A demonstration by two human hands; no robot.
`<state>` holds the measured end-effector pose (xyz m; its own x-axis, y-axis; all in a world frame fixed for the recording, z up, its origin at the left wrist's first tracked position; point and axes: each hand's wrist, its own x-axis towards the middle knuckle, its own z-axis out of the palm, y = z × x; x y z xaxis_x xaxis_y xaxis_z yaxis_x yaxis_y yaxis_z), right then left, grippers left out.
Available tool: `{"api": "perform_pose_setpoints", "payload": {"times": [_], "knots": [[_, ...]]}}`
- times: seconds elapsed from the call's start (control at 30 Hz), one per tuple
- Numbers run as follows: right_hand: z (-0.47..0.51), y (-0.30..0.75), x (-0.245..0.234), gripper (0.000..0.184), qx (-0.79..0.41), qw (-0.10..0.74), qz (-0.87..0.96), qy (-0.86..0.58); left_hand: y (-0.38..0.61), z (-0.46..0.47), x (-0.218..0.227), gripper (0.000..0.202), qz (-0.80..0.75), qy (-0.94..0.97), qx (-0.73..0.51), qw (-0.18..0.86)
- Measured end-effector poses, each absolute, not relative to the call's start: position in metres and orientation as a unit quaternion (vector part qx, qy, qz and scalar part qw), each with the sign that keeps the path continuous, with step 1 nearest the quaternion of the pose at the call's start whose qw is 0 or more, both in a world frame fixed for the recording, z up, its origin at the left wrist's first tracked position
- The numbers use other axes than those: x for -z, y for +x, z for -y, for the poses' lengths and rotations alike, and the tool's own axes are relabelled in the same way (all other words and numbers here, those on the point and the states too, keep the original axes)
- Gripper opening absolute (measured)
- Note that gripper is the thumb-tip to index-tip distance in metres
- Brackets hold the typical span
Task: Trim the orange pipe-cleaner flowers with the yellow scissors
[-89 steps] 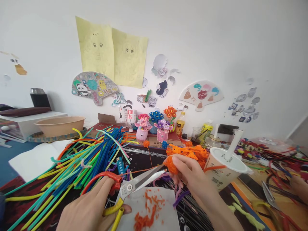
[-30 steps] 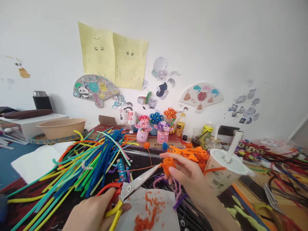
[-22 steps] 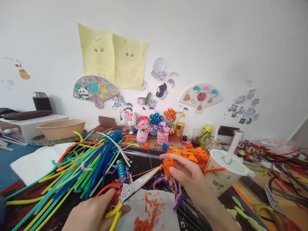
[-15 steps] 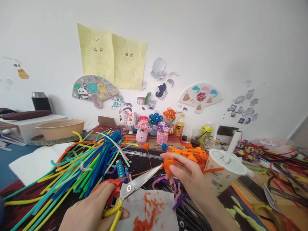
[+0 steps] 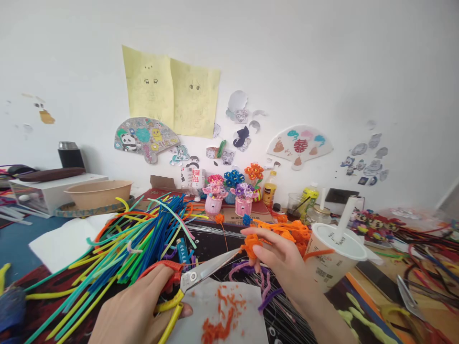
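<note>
My left hand (image 5: 143,306) is closed round the red and yellow handles of a pair of scissors (image 5: 210,270). The blades point up to the right, and their tips meet the left edge of an orange pipe-cleaner flower (image 5: 253,244). Fingers and thumb of my right hand (image 5: 287,260) pinch that flower. Below the blades lies a white paper sheet (image 5: 190,315) strewn with orange fluff clippings (image 5: 217,329). Purple pipe cleaners (image 5: 265,286) curl under my right hand.
A heap of colourful pipe cleaners (image 5: 143,243) spreads on the left. A lidded paper cup (image 5: 322,267) with a straw stands close beside my right forearm. Orange pipe-cleaner pieces (image 5: 297,231) lie behind my right hand. Potted pipe-cleaner flowers (image 5: 244,205) stand by the wall; a second scissors (image 5: 407,296) lies at right.
The view has shifted slightly, so the background sits a little lower and further right. Both hands keep their grips, with the scissor tips still at the orange flower.
</note>
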<state>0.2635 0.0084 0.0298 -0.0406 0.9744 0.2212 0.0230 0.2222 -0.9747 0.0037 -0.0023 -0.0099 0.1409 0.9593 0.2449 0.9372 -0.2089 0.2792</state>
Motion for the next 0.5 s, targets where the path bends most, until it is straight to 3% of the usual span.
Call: {"api": "perform_pose_setpoints", "payload": {"times": [0.33,0.5], "knots": [[-0.012,0.268,-0.027,0.037,-0.422,0.537,0.584,-0.439,-0.008,0.015,0.004,0.037,-0.637,0.753,-0.139,-0.083],[-0.012,0.268,-0.029,0.042,-0.425,0.526,0.592,-0.438,-0.029,0.034,0.022,0.037,-0.579,0.767,-0.174,-0.216]]}}
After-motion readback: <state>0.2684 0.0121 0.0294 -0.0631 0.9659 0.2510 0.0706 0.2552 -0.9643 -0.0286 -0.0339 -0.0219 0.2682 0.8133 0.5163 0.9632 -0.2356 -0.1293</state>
